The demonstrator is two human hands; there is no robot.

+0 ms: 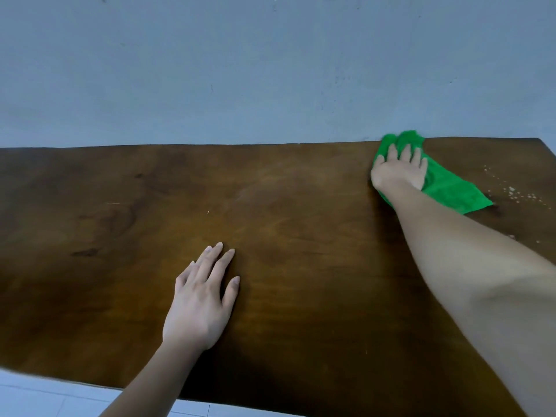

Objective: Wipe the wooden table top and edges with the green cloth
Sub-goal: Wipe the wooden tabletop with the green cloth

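A dark brown wooden table top (301,206) fills the lower half of the view. My right hand (398,170) presses flat on a bright green cloth (448,188) at the far right, against the table's back edge by the wall. Part of the cloth bunches up beyond my fingertips and part trails out to the right of my wrist. My left hand (201,299) lies flat on the bare wood near the middle front, fingers together, holding nothing.
A blue-grey wall (270,70) rises directly behind the table's back edge. Pale crumbs or specks (517,194) are scattered on the wood right of the cloth. The table's front edge runs along the bottom left, with light floor tiles (45,398) below it.
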